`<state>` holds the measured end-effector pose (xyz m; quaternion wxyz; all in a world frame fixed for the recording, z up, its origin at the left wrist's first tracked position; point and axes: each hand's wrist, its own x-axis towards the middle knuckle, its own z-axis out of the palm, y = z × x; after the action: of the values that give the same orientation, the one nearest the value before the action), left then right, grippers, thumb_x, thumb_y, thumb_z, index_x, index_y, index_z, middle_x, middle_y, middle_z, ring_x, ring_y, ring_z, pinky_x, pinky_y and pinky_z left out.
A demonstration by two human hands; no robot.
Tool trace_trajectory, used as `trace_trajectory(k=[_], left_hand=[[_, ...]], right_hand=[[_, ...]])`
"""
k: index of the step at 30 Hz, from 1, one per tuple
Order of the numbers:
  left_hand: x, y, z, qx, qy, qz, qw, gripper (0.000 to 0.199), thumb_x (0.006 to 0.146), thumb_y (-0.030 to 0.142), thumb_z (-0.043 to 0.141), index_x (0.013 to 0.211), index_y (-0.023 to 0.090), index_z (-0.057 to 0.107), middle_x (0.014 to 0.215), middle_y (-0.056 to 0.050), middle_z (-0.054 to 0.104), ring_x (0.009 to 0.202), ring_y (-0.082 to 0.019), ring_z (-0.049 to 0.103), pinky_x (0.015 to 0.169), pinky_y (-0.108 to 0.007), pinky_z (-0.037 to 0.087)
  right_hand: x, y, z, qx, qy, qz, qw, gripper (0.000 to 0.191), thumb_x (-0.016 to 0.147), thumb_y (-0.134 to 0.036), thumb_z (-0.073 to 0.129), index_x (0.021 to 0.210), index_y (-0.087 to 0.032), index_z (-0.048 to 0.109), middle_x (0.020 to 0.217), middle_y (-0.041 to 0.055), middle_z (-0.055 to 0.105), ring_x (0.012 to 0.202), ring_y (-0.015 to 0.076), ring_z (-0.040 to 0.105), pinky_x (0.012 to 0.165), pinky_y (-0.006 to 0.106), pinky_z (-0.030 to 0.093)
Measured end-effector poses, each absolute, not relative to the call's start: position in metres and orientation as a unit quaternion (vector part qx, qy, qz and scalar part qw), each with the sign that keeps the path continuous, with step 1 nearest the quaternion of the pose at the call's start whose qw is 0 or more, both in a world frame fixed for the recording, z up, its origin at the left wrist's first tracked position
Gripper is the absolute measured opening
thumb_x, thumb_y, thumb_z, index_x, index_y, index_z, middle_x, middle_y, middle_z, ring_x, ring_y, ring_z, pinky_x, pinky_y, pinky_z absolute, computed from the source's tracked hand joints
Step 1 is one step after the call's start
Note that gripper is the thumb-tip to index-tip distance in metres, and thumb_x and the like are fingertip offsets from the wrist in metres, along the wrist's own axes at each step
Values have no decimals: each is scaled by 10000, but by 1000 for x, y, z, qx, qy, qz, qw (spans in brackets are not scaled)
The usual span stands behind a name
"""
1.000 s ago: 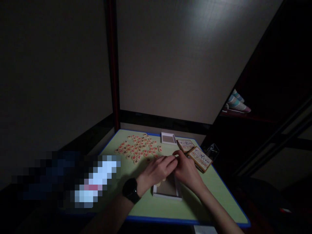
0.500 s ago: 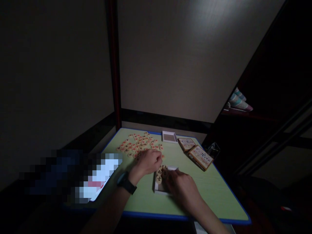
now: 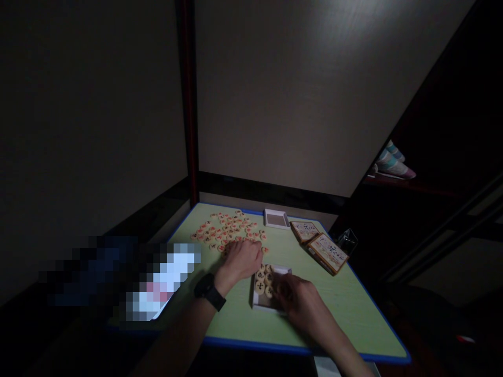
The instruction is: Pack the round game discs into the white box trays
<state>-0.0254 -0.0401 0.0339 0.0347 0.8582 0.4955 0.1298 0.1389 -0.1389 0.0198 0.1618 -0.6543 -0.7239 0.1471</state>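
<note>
Drawn apart since a second ago, the left hand (image 3: 241, 259) curls at the scattered discs (image 3: 231, 225), the right hand (image 3: 308, 301) over the nearer white tray (image 3: 261, 308) of black-lettered pieces (image 3: 260, 287), any grip hidden.

Between the right hand (image 3: 303, 299) and printed box (image 3: 328, 251), green tabletop (image 3: 353, 309) offers passage.

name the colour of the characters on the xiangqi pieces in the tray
The visible ones look black, on pale tan xiangqi pieces; head view.
</note>
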Motion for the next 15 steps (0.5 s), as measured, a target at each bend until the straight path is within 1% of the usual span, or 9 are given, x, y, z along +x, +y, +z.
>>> trace_trajectory(k=[3, 7, 11, 15], left_hand=[[-24, -40, 33, 861, 494, 118, 18, 319, 931, 212, 375, 966, 161, 688, 878, -140, 742, 831, -290, 719, 756, -408, 545], [-24, -40, 32, 863, 492, 112, 15, 329, 934, 222, 374, 970, 161, 695, 887, -139, 745, 840, -276, 720, 766, -391, 543], [-24, -40, 34, 863, 494, 106, 19, 325, 928, 215, 382, 980, 159, 698, 897, -136, 746, 851, -265, 719, 782, -380, 539], [-24, -40, 33, 867, 486, 109, 20, 327, 933, 220, 378, 971, 150, 695, 905, -155, 742, 847, -279, 719, 778, -395, 540]], right_hand=[[133, -137, 17, -643, -731, 161, 163, 188, 796, -77, 579, 948, -168, 642, 843, 67, 723, 744, 191, 662, 639, 235, 390], [126, -135, 11, -640, -732, 162, 168, 186, 790, -68, 576, 945, -158, 629, 846, 78, 723, 748, 193, 662, 633, 234, 383], [128, -136, 13, -647, -726, 164, 167, 149, 818, -117, 593, 956, -166, 619, 836, 71, 728, 729, 191, 666, 619, 237, 380], [129, -139, 19, -655, -733, 128, 136, 114, 878, -198, 587, 985, -181, 622, 858, 74, 737, 755, 208, 684, 619, 250, 372]])
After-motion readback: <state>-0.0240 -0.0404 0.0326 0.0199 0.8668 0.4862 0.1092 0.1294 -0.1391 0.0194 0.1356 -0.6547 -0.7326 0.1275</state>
